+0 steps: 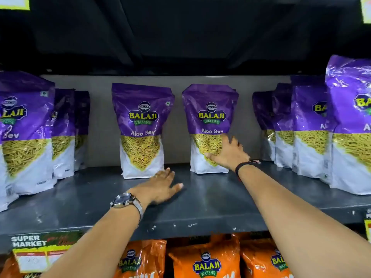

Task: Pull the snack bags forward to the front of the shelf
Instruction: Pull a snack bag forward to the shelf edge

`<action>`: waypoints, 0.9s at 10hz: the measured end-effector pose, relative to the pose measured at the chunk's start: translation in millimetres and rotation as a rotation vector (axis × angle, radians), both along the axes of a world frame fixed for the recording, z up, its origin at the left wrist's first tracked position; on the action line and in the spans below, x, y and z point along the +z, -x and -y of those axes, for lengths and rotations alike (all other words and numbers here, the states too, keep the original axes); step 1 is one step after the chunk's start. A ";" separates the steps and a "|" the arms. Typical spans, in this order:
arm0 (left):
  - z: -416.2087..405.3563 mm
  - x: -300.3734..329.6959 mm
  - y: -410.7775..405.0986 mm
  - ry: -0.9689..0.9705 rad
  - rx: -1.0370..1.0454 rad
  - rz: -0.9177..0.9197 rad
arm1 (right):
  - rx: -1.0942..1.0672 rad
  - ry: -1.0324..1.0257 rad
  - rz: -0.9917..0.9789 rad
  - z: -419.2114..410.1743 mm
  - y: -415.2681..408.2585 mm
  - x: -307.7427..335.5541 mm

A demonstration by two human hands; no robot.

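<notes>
Two purple bags stand upright at the back of the dark shelf (200, 199), close to the grey back wall and apart from each other: the left bag (141, 131) and the right bag (208, 127). The right hand (227, 152) lies spread against the right bag's lower front and right edge, fingers open, touching but not closed around it. The left hand (160, 185) rests flat and open on the shelf just in front of the left bag, fingertips near its base, gripping nothing. A watch (125, 200) sits on the left wrist, a dark band (244, 166) on the right. More purple bags stand in rows further forward at the left side (24, 133) and right side (349, 125). Orange bags (206, 259) fill the shelf below.
</notes>
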State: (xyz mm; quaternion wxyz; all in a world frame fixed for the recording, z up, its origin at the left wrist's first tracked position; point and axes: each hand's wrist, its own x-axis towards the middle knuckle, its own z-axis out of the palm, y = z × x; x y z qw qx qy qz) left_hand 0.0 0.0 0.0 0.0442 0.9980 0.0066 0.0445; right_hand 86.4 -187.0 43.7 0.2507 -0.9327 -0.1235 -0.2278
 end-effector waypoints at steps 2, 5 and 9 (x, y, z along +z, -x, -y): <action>1.2 -5.1 -7.8 0.032 0.005 -0.122 | -0.012 -0.120 -0.119 -33.0 -24.8 -1.1; -1.5 -8.8 -8.2 0.041 -0.005 -0.095 | -0.060 -0.196 -0.009 -44.1 -39.5 -14.8; 2.0 -5.6 -0.9 0.072 0.004 -0.105 | -0.032 -0.205 0.030 -30.7 -17.1 -11.8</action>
